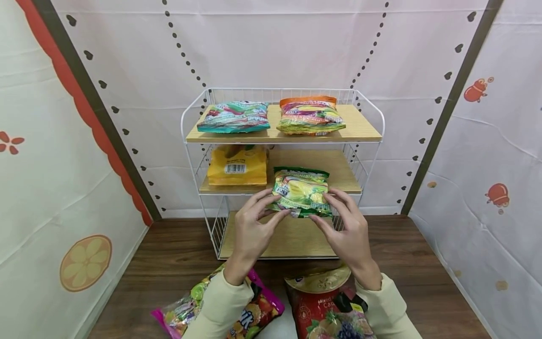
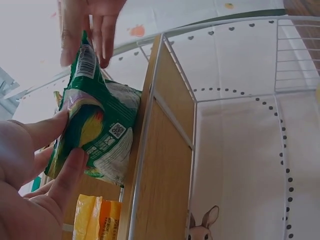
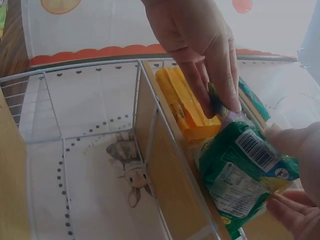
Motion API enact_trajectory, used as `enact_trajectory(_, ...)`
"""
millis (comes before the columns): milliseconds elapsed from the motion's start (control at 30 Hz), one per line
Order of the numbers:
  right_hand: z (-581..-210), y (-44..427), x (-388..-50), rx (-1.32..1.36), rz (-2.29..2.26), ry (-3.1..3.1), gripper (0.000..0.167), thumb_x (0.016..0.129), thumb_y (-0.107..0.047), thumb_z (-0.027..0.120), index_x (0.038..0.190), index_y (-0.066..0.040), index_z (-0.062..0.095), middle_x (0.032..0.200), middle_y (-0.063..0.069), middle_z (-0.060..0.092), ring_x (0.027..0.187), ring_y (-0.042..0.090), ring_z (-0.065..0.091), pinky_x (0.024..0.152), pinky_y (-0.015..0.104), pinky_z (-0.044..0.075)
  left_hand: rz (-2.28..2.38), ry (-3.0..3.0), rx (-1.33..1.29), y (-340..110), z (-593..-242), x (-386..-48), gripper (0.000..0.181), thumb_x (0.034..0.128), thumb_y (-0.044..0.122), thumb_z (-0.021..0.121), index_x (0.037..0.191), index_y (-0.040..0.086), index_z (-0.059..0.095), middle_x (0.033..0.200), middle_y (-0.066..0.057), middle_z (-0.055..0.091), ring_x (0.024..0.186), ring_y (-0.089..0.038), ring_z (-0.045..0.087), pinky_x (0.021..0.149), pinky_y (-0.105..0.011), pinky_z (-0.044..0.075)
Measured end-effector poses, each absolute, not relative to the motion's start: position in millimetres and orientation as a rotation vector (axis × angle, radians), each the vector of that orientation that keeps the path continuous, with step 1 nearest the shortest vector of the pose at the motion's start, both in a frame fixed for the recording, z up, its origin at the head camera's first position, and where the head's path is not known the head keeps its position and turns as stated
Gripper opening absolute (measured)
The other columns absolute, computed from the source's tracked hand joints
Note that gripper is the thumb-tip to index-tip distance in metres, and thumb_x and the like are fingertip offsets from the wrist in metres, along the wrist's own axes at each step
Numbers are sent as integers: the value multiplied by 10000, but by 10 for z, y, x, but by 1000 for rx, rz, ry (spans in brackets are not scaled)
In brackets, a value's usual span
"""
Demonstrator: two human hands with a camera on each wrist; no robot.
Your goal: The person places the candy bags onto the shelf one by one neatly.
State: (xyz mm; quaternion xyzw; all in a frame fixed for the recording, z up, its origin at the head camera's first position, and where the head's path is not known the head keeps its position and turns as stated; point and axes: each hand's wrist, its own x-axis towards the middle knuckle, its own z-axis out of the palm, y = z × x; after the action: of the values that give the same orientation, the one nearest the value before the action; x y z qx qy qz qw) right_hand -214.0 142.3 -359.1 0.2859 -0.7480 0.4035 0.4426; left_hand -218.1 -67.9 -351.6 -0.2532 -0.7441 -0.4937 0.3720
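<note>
A green candy bag (image 1: 301, 190) is held up by both hands at the front of the rack's middle shelf. My left hand (image 1: 255, 228) pinches its left edge between thumb and fingers, and my right hand (image 1: 350, 230) pinches the right edge. The right wrist view shows the bag's back (image 3: 245, 175), with barcode and white label, close against the shelf board. A yellow bag (image 1: 238, 165) stands on the same shelf, left of the green one. In the left wrist view, the fingers (image 2: 70, 170) press on the lower part of the bag.
The white wire rack has three wooden shelves; its bottom shelf (image 1: 279, 238) is below the hands. On the top shelf lie a teal bag (image 1: 234, 117) and an orange-topped bag (image 1: 311, 116). Under the forearms are a pink-edged candy bag (image 1: 258, 306) and a red bag (image 1: 311, 301).
</note>
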Motion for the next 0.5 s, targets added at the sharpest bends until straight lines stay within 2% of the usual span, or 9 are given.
enact_trajectory(133, -3591, 1428, -2114, 784, 940, -1789, 354, 881, -179, 766, 1165, 22, 700, 1252, 251, 590, 1080, 360, 588, 915, 304, 483, -1229, -1892, -632, -657, -3519, -2190, 346, 771, 119, 845, 1070, -21, 743, 1189, -167, 662, 950, -250, 707, 775, -215, 579)
enact_trajectory(233, -3591, 1425, -2116, 811, 884, -1755, 320, 950, -230, 684, 1138, 27, 714, 1232, 243, 607, 1078, 374, 571, 896, 388, 487, -1219, -1895, -627, -644, -3516, -2197, 340, 783, 126, 838, 1077, -17, 744, 1185, -164, 664, 941, -239, 708, 775, -214, 579)
enact_trajectory(367, -3589, 1427, -2133, 825, 868, -1743, 258, 893, -81, 733, 1118, 45, 719, 1218, 222, 632, 1108, 384, 571, 969, 330, 480, -1197, -1906, -620, -629, -3508, -2207, 339, 798, 137, 830, 1085, -17, 741, 1194, -171, 660, 943, -237, 702, 782, -210, 577)
enact_trajectory(500, -3589, 1432, -2158, 826, 869, -1739, 320, 782, 58, 770, 1099, 56, 723, 1202, 225, 648, 1106, 386, 581, 1039, 258, 438, -1147, -1911, -596, -618, -3507, -2221, 351, 790, 151, 839, 1082, -15, 741, 1215, -175, 654, 968, -253, 689, 782, -239, 585)
